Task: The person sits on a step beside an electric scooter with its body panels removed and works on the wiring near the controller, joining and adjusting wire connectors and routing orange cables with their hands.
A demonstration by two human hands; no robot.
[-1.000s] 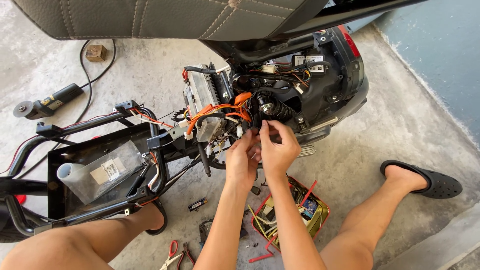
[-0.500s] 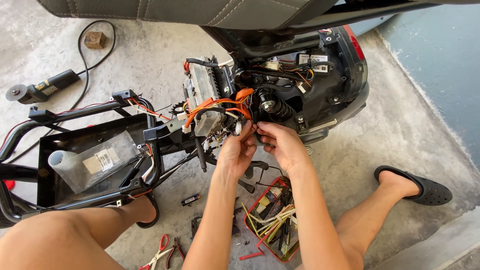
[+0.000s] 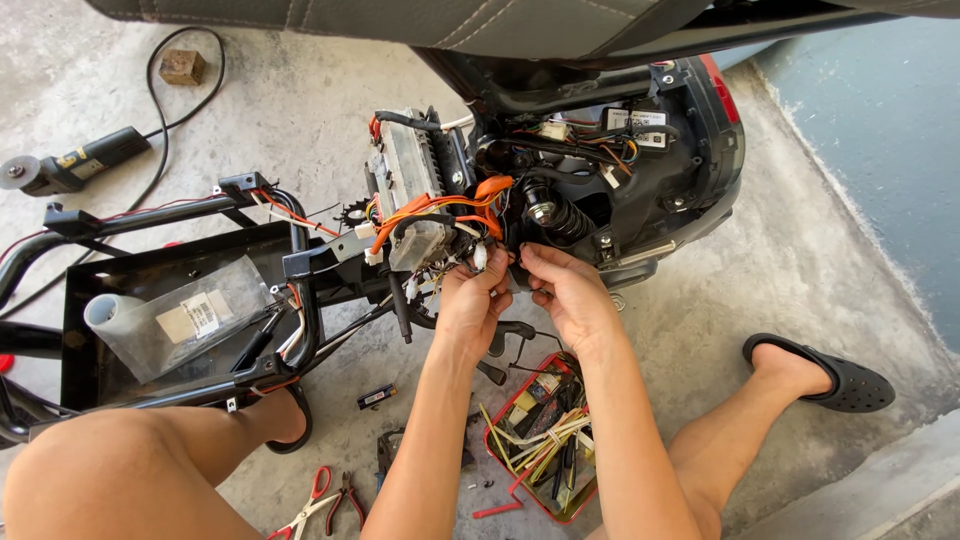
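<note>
- Left hand (image 3: 470,300): raised, back toward the camera, fingers (image 3: 492,272) curled inward, tips bunched at the top in a pinch.
- Right hand (image 3: 570,295): level with the left, just beside it, tips nearly meeting. Fingers (image 3: 535,258) bent, pointing toward the left hand; thumb tucked under.
- Both forearms rise from the lower edge, converging toward the hands; wrists fairly straight.
- Bare knees spread either side; right foot out to the side.

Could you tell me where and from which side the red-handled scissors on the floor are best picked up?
Grip the scissors by the red handle loops, coming from above: they lie flat on the concrete beside the pliers, loops uppermost in view, blades pointing toward the bottom edge.
</note>
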